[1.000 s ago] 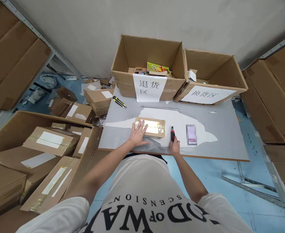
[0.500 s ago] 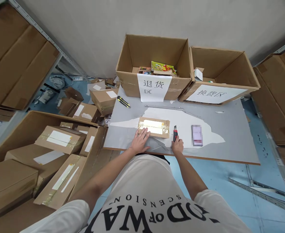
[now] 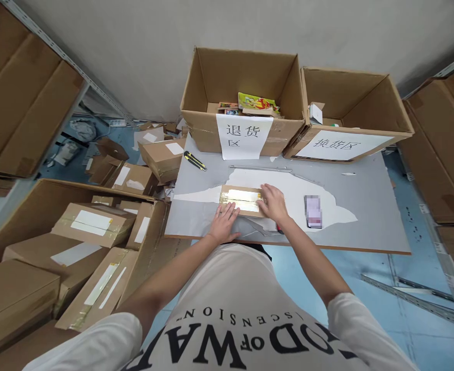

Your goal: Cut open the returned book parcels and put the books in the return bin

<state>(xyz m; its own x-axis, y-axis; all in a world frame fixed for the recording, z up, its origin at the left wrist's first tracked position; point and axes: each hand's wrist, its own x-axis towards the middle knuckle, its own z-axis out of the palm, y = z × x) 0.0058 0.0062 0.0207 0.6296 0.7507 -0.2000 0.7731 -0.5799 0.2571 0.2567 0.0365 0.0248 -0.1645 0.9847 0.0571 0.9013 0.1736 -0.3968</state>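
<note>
A small taped cardboard box (image 3: 242,199) with a shiny white label lies flat on the table. My left hand (image 3: 224,223) rests against its near left side, fingers spread over the edge. At the box's right end, my right hand (image 3: 273,203) has its thumb at the near corner and its fingers towards the far corner, closed around that end. A red and black utility knife (image 3: 278,227) lies on the table, mostly covered by my right wrist. Right of it is a phone (image 3: 313,211) with a blurred screen.
Two large open cartons with paper signs, the left carton (image 3: 199,126) and the right carton (image 3: 394,138), stand along the table's back. A yellow and black utility knife (image 3: 195,161) lies at the back left. On the left, a big carton (image 3: 95,186) holds several parcels.
My right hand has let go of the red utility knife, leaving it on the table, and has moved up and left to the box's right end. My left hand stays on the box.
</note>
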